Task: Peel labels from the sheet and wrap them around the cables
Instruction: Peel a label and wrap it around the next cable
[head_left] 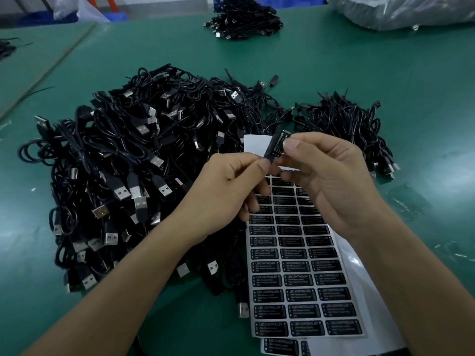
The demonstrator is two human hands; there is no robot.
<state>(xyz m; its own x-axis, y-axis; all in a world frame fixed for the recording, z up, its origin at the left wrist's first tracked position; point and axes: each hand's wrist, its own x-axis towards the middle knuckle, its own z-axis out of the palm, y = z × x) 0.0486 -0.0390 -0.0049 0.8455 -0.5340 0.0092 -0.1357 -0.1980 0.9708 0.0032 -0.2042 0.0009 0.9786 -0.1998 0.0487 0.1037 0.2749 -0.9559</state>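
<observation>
A small black label (277, 144) printed "LED CONTROLLER" is held above the table between both hands. My left hand (228, 186) pinches its lower end with thumb and forefinger. My right hand (326, 176) pinches its upper end the same way. Whether a cable runs under the label I cannot tell. Below the hands lies the white label sheet (298, 283) with rows of black labels; its top part (254, 145) is bare white. A large heap of black USB cables (133, 176) spreads to the left.
A smaller pile of black cables (341, 122) lies right of the hands, and another cable pile (244, 19) sits far back. Clear plastic bags (401, 11) are at the back right. More sheets (282, 346) lie under the label sheet on the green table mat (334, 68).
</observation>
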